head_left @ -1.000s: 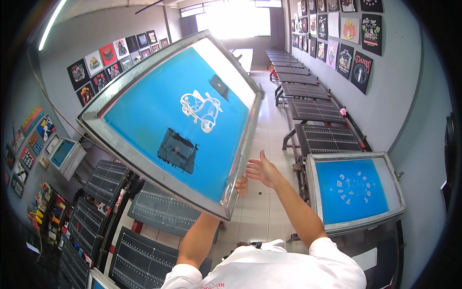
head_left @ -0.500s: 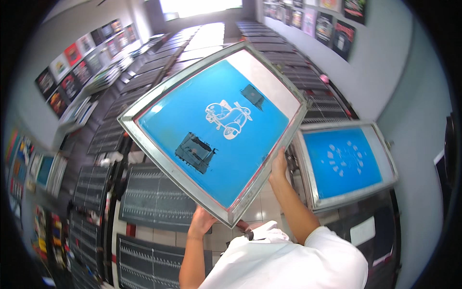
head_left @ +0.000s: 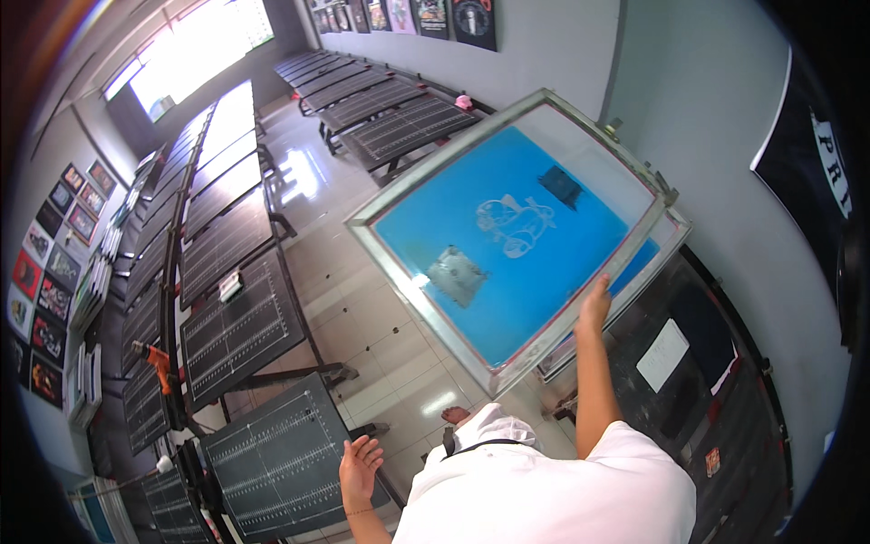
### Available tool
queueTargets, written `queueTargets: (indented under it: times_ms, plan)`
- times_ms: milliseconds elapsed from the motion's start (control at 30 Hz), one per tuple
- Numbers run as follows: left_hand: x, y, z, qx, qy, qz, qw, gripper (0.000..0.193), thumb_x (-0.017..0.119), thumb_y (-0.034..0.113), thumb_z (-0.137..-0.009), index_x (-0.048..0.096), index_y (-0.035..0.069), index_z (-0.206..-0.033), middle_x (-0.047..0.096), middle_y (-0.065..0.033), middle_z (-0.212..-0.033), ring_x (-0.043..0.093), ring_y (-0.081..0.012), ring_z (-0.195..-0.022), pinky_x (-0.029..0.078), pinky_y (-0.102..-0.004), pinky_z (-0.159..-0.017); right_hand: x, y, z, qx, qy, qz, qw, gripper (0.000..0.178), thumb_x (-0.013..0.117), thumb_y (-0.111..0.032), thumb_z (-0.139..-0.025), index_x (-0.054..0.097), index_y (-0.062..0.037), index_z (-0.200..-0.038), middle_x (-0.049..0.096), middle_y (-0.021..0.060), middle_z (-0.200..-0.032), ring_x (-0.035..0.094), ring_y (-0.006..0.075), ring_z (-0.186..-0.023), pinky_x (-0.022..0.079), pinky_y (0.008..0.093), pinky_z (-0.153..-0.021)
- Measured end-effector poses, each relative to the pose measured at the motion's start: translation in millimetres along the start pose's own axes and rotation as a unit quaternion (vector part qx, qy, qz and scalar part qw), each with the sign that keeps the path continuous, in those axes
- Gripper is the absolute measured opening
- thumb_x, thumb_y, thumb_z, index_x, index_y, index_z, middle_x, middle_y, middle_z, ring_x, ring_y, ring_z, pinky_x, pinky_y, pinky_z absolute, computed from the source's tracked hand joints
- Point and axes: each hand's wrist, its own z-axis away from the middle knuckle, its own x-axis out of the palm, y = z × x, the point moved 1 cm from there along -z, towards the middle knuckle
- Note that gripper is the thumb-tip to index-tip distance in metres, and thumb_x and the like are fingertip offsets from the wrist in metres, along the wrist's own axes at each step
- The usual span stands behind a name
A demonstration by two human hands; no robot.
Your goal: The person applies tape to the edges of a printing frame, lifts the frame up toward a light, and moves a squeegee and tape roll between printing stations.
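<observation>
A large silk-screen printing frame [head_left: 535, 281] is held up tilted in front of me, with blue coated mesh, a pale scooter motif and two dark tape-like patches. My right hand [head_left: 594, 306] grips its lower right edge, the fingers partly hidden by the rim. Apart from the frame, my left hand [head_left: 361, 464] hangs over the near grey printing board [head_left: 272, 453], fingers spread and holding nothing. Behind the held frame a second blue screen [head_left: 640, 267] shows in part, lying on the dark table at the right.
Rows of dark printing boards [head_left: 240, 326] on metal stands run toward the bright window. An orange heat gun [head_left: 158, 364] and a small white object [head_left: 231, 286] are at left. The dark table [head_left: 671, 399] carries a white card [head_left: 663, 354]; the grey wall [head_left: 716, 163] rises beyond.
My left hand has let go of the screen frame and opened. The frame has swung right in my right hand, now over the second screen. My view has turned right.
</observation>
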Motion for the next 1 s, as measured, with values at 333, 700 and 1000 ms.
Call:
queueTargets:
  times_ms: [333, 700, 1000]
  plan:
    - [64.6, 2.3, -62.5, -0.031, -0.031, -0.208, 0.977, 0.04, 0.047, 0.036, -0.103, 0.059, 0.002, -0.12, 0.068, -0.0104, -0.109, 0.065, -0.0175, -0.091, 0.051, -0.0306, -0.076, -56.4, 1.4, -107.6, -0.042, 0.083, 0.065, 0.994, 0.085, 0.041, -0.059, -0.097, 0.041, 0.0182, -0.131, 0.047, 0.0334, -0.137, 0.048, 0.0428, -0.126, 0.039, 0.0463, -0.105]
    - [41.4, -34.8, -28.4, -0.058, 0.036, -0.238, 0.969, 0.038, 0.048, 0.033, -0.102, 0.06, 0.001, -0.119, 0.069, -0.0097, -0.106, 0.065, -0.0176, -0.087, 0.05, -0.0305, -0.075, -56.5, 11.1, -131.0, -0.008, 0.104, 0.141, 0.985, 0.086, 0.037, -0.062, -0.098, 0.046, 0.0194, -0.125, 0.051, 0.0352, -0.13, 0.053, 0.0449, -0.12, 0.043, 0.0488, -0.101]
    - [31.5, -45.5, -4.1, -0.048, 0.066, -0.241, 0.967, 0.042, 0.049, 0.037, -0.101, 0.059, 0.0, -0.119, 0.068, -0.0117, -0.109, 0.065, -0.0189, -0.091, 0.051, -0.0322, -0.08, -72.3, 19.1, -178.9, -0.027, 0.102, 0.2, 0.974, 0.093, 0.031, -0.069, -0.095, 0.056, 0.0182, -0.119, 0.056, 0.0322, -0.127, 0.055, 0.0437, -0.119, 0.041, 0.0505, -0.102]
